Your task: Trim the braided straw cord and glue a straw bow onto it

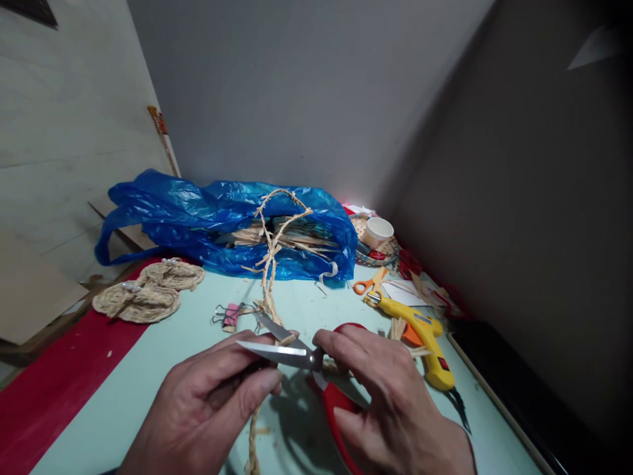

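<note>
My right hand (380,376) grips red-handled scissors (336,409), whose blades are spread apart and point left. Between the blades lies a short end of straw-coloured fibre. My left hand (212,389) is closed, thumb against fingers, on a braided straw cord (253,442) that hangs below it. More of the braided cord (270,270) runs from near my fingers up over a blue plastic bag and ends in a loop. Part of the cord is hidden behind my hands and the blades.
The blue plastic bag (173,211) holds dry fibre strips. Left of it lie woven straw slippers (143,303); a pink binder clip (230,316) is nearer. To the right are a yellow glue gun (420,323), orange-handled scissors (366,285) and a white cup (379,231) in a basket.
</note>
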`<state>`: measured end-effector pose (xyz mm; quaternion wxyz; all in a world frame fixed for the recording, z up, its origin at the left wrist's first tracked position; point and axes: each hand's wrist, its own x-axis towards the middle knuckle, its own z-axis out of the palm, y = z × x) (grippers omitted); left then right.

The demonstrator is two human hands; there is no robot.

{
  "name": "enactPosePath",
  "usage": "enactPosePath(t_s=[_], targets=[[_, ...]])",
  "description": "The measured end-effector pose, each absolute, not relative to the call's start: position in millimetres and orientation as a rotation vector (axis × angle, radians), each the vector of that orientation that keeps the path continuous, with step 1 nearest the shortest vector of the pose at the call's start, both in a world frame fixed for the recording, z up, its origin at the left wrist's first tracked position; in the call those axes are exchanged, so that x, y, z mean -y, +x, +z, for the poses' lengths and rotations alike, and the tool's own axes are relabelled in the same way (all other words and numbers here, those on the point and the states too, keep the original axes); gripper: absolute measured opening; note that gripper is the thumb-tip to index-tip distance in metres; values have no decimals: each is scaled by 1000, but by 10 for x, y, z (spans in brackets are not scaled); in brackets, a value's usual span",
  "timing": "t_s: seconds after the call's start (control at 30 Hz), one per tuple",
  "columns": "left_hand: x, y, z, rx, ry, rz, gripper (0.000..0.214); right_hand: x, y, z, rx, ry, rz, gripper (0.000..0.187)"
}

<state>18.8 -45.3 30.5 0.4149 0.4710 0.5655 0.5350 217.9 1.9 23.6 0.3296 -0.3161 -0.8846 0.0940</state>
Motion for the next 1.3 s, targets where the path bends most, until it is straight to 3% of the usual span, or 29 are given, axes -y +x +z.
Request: enactPosePath(t_s=[0.73,0.97,1.13,1.3], targets=[[424,82,265,-1393,1404,1220,25,22,2178,201,2373,-838,312,11],[445,45,158,-1668,1774,1290,25,7,2078,268,1980,-1024,795,8],[503,184,135,-1385,2280,1363,45,-52,2046,346,1548,-998,1328,32],[560,198,55,-1528,2716,1078,43,-67,2014,354,1390,-963,1501,43]])
